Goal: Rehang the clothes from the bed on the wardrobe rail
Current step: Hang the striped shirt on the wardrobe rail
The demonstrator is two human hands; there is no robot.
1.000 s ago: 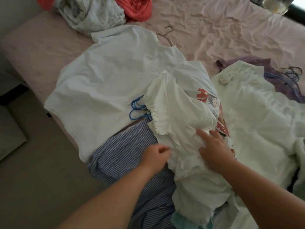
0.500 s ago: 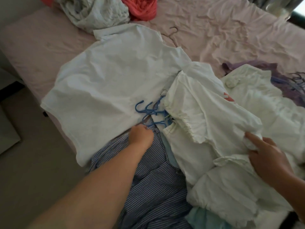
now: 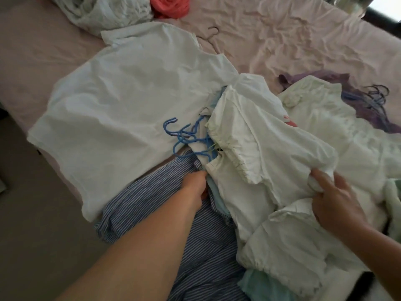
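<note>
Your left hand (image 3: 194,183) is pushed into the pile where the blue-striped shirt (image 3: 152,205) meets the white gathered top (image 3: 260,148); its fingers are buried under the cloth, so you cannot tell whether they are closed on anything. Your right hand (image 3: 334,198) has its fingers pinched shut on a bunched edge of that white gathered top. Just above your left hand, a cluster of blue hangers (image 3: 184,135) pokes out, hooks lying on the large white T-shirt (image 3: 121,105) spread flat across the bed (image 3: 282,40). More white clothing (image 3: 336,131) lies to the right, beside a purple garment (image 3: 325,77). A coral garment (image 3: 169,5) sits at the far edge.
</note>
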